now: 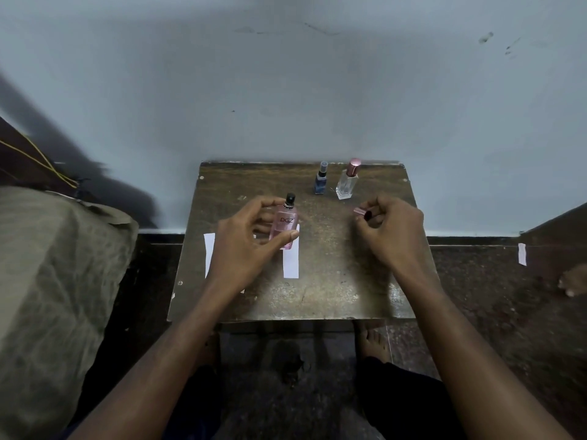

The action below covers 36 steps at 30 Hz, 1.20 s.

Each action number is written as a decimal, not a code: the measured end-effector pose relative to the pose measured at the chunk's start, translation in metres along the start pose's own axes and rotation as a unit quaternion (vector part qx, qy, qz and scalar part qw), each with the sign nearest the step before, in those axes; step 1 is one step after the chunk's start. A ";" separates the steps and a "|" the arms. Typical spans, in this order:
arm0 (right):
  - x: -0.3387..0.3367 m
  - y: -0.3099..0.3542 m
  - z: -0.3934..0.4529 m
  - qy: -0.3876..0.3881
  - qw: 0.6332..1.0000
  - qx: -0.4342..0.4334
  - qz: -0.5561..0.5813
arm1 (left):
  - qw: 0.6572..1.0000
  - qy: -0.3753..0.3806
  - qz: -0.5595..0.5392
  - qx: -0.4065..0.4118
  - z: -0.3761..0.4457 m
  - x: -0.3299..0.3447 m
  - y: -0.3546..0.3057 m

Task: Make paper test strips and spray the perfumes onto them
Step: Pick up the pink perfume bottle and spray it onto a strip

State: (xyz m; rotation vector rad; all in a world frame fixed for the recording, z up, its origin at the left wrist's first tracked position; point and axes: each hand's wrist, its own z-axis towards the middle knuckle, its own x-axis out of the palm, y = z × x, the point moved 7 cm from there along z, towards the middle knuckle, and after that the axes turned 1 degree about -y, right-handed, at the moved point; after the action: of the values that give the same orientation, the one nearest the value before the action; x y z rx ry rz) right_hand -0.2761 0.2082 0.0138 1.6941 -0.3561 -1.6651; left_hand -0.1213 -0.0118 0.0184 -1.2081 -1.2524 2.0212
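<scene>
My left hand (244,239) grips a pink perfume bottle (284,225) with a black spray nozzle, its cap off, held just above the small wooden table (333,274). My right hand (390,230) pinches the bottle's pink cap (360,212) between its fingertips, off to the right of the bottle. A white paper strip (291,263) lies right under the bottle. Another white strip (209,254) lies at the table's left, partly hidden by my left hand. At the back of the table stand a blue bottle (321,179) and a clear bottle with a pink cap (347,181).
The table stands against a pale blue wall. A cloth-covered bulk (54,281) rises at the left. A slip of paper (522,254) lies on the dark floor at the right. My bare feet (371,339) show under the table's front edge.
</scene>
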 end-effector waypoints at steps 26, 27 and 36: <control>0.057 0.060 -0.035 0.157 0.937 -0.077 0.302 | 0.987 0.122 -0.088 -0.054 -0.003 0.022 0.006; 0.052 0.059 -0.034 0.136 0.936 -0.075 0.316 | 0.993 0.109 -0.035 -0.033 0.000 0.016 0.010; 0.049 0.052 -0.034 0.129 0.878 0.018 0.462 | 0.942 0.077 0.324 0.037 0.005 0.030 0.023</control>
State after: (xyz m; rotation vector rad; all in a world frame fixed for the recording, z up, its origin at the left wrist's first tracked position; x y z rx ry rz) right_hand -0.2227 0.1498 0.0081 1.3856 -0.8960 -0.7199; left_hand -0.1395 -0.0025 -0.0135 -1.8783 -0.7445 2.3171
